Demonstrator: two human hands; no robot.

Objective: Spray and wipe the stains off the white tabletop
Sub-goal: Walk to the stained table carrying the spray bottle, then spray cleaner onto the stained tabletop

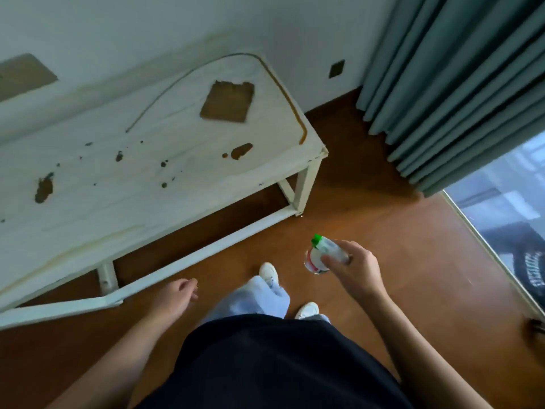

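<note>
Brown stains (pixel 241 150) remain on tabletop (pixel 118 202); right hand (pixel 352 268) grips bottle (pixel 320 255), left hand (pixel 177 293) loose, empty; no spraying or wiping evident yet

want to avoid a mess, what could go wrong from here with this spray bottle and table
1. The right hand holds the spray bottle over the floor, off the tabletop; spraying now would likely wet the floor.
2. The left hand holds nothing and no cloth shows, so spray may sit unwiped.
3. The square brown patch may soak up liquid.
</note>
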